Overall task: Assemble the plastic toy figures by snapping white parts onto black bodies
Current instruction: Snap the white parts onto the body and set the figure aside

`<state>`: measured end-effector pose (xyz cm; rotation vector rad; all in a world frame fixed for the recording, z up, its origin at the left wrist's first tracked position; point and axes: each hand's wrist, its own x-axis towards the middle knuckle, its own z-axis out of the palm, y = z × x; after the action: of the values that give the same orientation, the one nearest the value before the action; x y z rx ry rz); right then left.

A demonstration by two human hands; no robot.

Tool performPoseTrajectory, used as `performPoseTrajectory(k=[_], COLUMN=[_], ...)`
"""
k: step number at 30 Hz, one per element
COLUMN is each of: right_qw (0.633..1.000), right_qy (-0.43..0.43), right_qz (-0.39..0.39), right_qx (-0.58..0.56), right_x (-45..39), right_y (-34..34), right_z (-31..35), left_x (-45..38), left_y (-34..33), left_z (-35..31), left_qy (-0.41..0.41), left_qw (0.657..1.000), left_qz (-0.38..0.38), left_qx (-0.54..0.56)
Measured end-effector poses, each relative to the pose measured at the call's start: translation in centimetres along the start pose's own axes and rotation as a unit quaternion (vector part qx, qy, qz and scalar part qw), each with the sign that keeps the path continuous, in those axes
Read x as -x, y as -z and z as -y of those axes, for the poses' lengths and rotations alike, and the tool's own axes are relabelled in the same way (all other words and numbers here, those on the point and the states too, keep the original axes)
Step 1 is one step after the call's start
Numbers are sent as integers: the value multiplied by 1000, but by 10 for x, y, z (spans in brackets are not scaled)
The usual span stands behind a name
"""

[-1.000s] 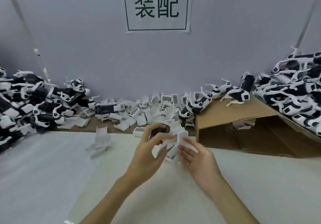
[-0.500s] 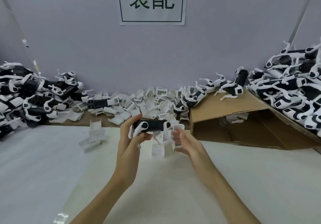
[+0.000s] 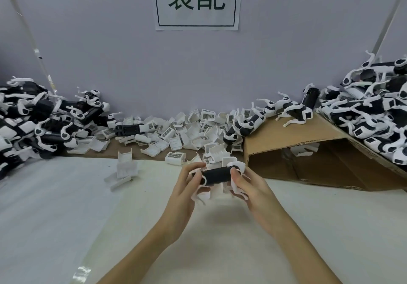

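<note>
A black toy body (image 3: 217, 175) with white legs is held level between both hands above the white table. My left hand (image 3: 187, 188) grips its left end, fingers curled over the top. My right hand (image 3: 247, 186) grips its right end, thumb on the black body, with a white part (image 3: 236, 166) at that end. White legs hang below between the hands. Loose white shell parts (image 3: 176, 134) lie heaped against the back wall.
Piles of black-and-white figures lie at the far left (image 3: 33, 123) and far right (image 3: 374, 118). A tilted cardboard sheet (image 3: 308, 136) rises at the right. A few white parts (image 3: 125, 171) lie on the table left of my hands. A paper sign (image 3: 197, 1) hangs on the wall.
The black body came down from in front of the pile to between both hands. My right hand moved in and took hold of its right end with the white part.
</note>
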<state>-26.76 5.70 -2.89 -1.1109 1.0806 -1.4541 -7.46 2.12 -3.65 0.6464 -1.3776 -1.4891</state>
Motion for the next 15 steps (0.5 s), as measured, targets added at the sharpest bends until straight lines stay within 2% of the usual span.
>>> performPoseTrajectory(k=[2, 4, 11, 15], right_qw=[1000, 1000, 996, 994], right_qy=[5, -2, 32, 59], right_qz=[-15, -16, 42, 82], right_qx=[10, -5, -70, -38], right_x=[1, 3, 6, 5], right_y=[0, 0, -3, 7], right_z=[1, 1, 5, 9], left_x=[1, 1, -1, -2], left_y=[-1, -1, 10, 22], left_z=[0, 0, -12, -14], left_qy=[-29, -53, -70, -87], left_qw=[996, 991, 984, 964], left_qz=[-23, -32, 9, 4], left_qx=[-83, -117, -161, -249])
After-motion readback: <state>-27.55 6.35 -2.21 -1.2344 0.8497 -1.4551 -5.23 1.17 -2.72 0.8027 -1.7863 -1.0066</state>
